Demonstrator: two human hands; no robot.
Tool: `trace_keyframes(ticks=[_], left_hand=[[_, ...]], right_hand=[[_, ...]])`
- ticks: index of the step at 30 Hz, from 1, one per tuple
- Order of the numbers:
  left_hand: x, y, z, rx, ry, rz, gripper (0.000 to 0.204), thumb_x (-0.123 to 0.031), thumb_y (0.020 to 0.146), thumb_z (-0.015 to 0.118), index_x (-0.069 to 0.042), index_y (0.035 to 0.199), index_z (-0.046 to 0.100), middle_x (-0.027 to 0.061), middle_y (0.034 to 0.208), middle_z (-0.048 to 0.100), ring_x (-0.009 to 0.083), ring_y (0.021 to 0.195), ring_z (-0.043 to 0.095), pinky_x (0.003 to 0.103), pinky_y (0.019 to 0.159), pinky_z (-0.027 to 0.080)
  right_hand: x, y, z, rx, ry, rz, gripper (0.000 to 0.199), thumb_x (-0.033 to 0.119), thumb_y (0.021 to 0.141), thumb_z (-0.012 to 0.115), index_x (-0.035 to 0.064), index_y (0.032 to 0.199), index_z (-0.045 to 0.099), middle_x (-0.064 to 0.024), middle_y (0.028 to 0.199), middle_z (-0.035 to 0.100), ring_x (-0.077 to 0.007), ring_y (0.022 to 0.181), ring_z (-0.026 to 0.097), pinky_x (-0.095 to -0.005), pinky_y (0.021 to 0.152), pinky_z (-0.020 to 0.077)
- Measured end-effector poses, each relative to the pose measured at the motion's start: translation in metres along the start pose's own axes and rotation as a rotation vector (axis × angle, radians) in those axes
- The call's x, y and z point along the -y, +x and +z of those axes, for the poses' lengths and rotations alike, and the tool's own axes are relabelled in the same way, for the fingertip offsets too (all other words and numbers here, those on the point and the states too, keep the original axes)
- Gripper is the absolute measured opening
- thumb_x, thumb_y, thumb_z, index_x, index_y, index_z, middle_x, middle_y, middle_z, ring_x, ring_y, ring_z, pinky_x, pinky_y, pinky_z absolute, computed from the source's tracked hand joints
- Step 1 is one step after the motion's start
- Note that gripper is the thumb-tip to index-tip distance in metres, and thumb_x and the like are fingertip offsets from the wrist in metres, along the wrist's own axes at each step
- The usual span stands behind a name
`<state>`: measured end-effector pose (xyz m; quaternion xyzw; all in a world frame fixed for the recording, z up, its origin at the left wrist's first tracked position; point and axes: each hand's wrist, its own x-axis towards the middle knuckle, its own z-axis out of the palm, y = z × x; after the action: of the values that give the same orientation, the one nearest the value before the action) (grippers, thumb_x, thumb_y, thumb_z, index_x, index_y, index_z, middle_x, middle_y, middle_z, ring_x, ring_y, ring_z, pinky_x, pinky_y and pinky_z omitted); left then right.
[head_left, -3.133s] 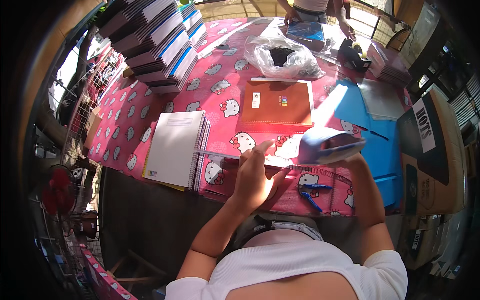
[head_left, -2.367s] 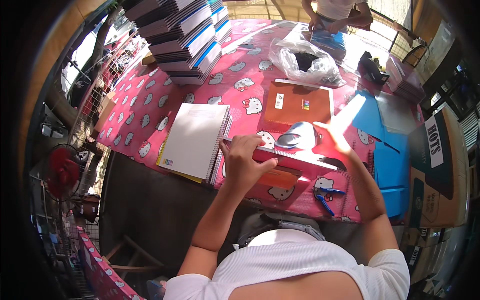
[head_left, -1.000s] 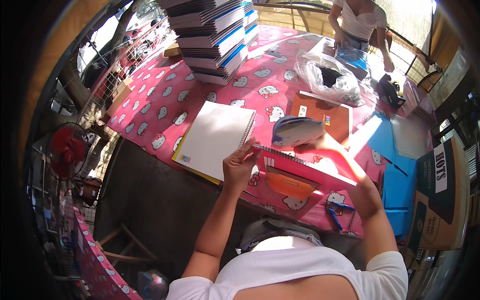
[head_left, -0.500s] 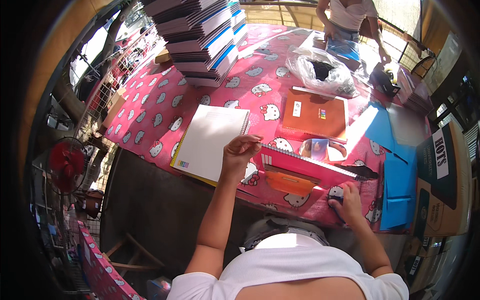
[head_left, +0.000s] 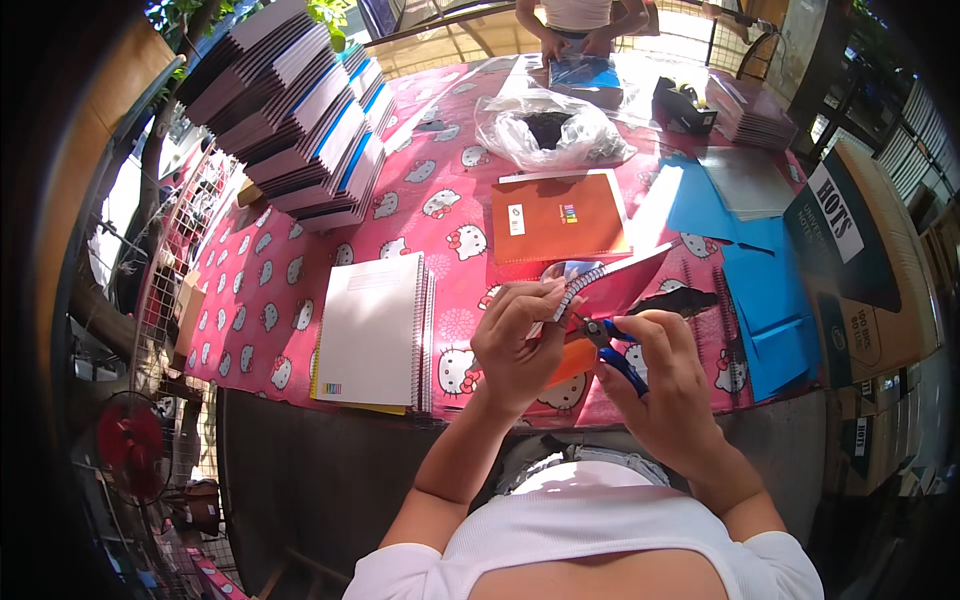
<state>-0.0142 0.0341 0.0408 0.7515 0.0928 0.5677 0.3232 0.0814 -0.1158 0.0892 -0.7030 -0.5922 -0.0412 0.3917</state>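
Red-covered spiral notebook (head_left: 610, 285) is now lifted off the pink cartoon-print desk (head_left: 330, 230), its wire end pinched in the left hand (head_left: 520, 345). Blue-handled pliers (head_left: 612, 350), picked up moments ago, sit gripped in the right hand (head_left: 665, 385), jaws at the coil's tip.

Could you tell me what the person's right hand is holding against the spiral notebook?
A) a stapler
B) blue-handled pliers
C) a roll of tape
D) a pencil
B: the right hand grips blue-handled pliers at the wire spine of the red notebook, which the left hand steadies.
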Motion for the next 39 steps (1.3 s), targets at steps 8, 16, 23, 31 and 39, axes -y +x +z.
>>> trace_keyframes(ticks=[8, 16, 23, 31, 39], left_hand=[[0.001, -0.004, -0.002, 0.050, 0.028, 0.076, 0.025, 0.013, 0.069, 0.073, -0.001, 0.086, 0.062, 0.0143, 0.089, 0.068, 0.0201, 0.080, 0.066, 0.028, 0.069, 0.056], [-0.005, 0.023, -0.067, -0.369, 0.014, -0.150, 0.022, 0.000, 0.082, 0.071, 0.001, 0.102, 0.062, 0.0114, 0.093, 0.068, 0.0154, 0.084, 0.064, 0.027, 0.079, 0.052], [-0.064, 0.118, -0.198, -0.763, 0.604, 0.637, 0.028, -0.020, 0.098, 0.045, 0.006, 0.088, 0.053, -0.0019, 0.048, 0.036, 0.0065, 0.045, 0.039, 0.021, 0.046, 0.033], [0.041, 0.163, -0.221, -0.451, 0.817, -0.068, 0.037, -0.029, 0.085, 0.073, -0.005, 0.059, 0.060, -0.0049, 0.052, 0.054, 0.0029, 0.049, 0.042, 0.021, 0.047, 0.032], [0.033, 0.118, -0.327, -0.556, -0.074, -0.684, 0.058, -0.055, 0.091, 0.050, 0.000, 0.110, 0.054, 0.0098, 0.095, 0.063, 0.0208, 0.087, 0.064, 0.038, 0.076, 0.054]], right_hand=[[-0.038, 0.004, 0.000, 0.413, 0.938, 0.511, 0.030, 0.022, 0.088, 0.067, -0.0029, 0.103, 0.060, -0.0098, 0.096, 0.062, -0.0184, 0.084, 0.062, -0.0311, 0.070, 0.0512], [-0.083, -0.061, 0.066, 0.275, 0.378, 0.361, 0.040, 0.019, 0.077, 0.076, 0.0055, 0.110, 0.060, -0.0137, 0.101, 0.063, -0.0281, 0.091, 0.062, -0.0353, 0.084, 0.0494], [-0.141, -0.059, 0.092, 0.136, 0.139, 0.065, 0.029, 0.019, 0.074, 0.074, 0.0041, 0.096, 0.061, -0.0155, 0.109, 0.059, -0.0333, 0.104, 0.055, -0.0415, 0.089, 0.0455], [-0.086, 0.113, 0.134, 0.359, 0.316, -0.304, 0.068, 0.031, 0.070, 0.080, 0.0072, 0.126, 0.050, -0.0187, 0.128, 0.050, -0.0365, 0.118, 0.049, -0.0441, 0.097, 0.0424], [-0.008, 0.228, 0.229, -0.014, 0.981, -0.108, 0.100, 0.040, 0.066, 0.084, 0.0055, 0.140, 0.027, -0.0191, 0.138, 0.037, -0.0348, 0.124, 0.043, -0.0467, 0.104, 0.0361]])
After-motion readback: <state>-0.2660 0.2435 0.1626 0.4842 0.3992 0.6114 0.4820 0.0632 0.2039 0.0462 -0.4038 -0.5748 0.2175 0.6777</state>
